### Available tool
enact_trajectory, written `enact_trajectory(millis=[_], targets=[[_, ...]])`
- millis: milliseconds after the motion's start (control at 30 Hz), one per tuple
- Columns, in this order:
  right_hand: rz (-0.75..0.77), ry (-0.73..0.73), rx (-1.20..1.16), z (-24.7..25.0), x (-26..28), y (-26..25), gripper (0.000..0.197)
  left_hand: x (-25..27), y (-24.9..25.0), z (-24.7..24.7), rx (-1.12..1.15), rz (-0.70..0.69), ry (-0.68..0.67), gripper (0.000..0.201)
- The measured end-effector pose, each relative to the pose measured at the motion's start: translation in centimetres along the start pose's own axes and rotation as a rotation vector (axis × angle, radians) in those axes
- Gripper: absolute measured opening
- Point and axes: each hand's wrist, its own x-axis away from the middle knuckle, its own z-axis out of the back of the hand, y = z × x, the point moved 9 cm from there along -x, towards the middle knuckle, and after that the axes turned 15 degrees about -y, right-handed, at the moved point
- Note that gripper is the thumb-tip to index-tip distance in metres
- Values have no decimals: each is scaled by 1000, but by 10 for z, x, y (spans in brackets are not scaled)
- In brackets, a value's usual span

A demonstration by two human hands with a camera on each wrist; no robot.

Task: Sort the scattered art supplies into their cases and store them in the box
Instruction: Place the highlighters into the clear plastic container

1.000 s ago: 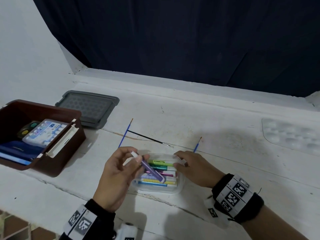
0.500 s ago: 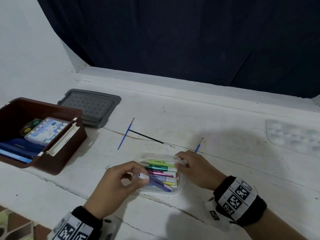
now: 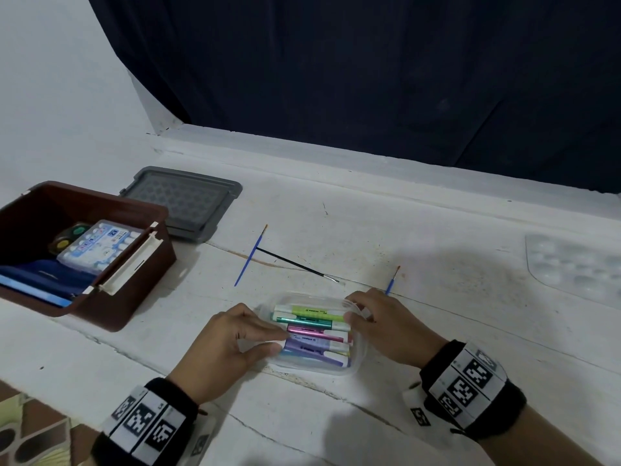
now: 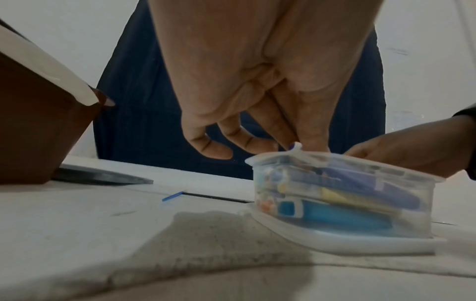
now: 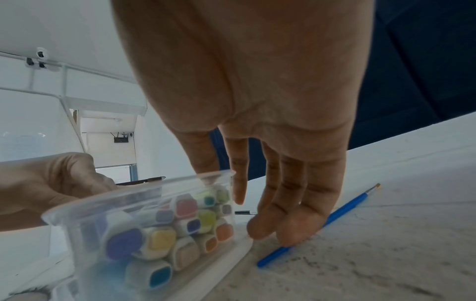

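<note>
A clear plastic case (image 3: pixel 356 358) full of coloured highlighters sits on the white table in front of me. My left hand (image 3: pixel 277 341) is at its left end and pinches the tip of a purple highlighter (image 3: pixel 307 348) that lies in the case among the others. The left wrist view shows that tip (image 4: pixel 296 145) between thumb and finger at the case's rim (image 4: pixel 335 163). My right hand (image 3: pixel 356 307) holds the case's right end. Its thumb (image 5: pixel 203 158) is over the case's rim (image 5: pixel 144 190) and its fingers (image 5: pixel 291 203) are outside, down on the table.
An open brown box (image 3: pixel 114 311) at the left holds a white case (image 3: pixel 97 245), a paint palette and a blue pouch. Its grey lid (image 3: pixel 181 201) lies behind. Two blue brushes (image 3: pixel 250 257) (image 3: pixel 392 280) and a black brush (image 3: pixel 295 264) lie beyond the case. A clear palette (image 3: pixel 578 267) lies far right.
My left hand has brought the purple highlighter down from above the case and laid it inside. The right hand has stayed on the case's right end.
</note>
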Motion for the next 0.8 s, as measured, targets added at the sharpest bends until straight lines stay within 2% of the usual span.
enact_trajectory(millis=[167,467,533,600,667,733,767,800], targets=[[-54,23,-22,1,1,3,19,-4,9,0,-164,-70,-9,24],[-55,7,-244,0,8,1,10,-7,10,-2,-192,-46,-40,17],[-78,7,-302,-1,9,4,7,-5,11,-1,-180,-50,-17,16],[-89,6,-331,-3,10,5,9,-2,11,7,-76,-41,63,11],[-87,9,-333,-4,11,4,11,1,6,22,20,-7,217,8],[-83,12,-327,-4,12,3,13,1,-10,32,11,98,310,19],[-81,12,-327,-4,13,3,14,-1,-21,32,-7,170,283,21],[-79,10,-323,-4,14,2,15,-6,-31,27,-25,240,201,18]])
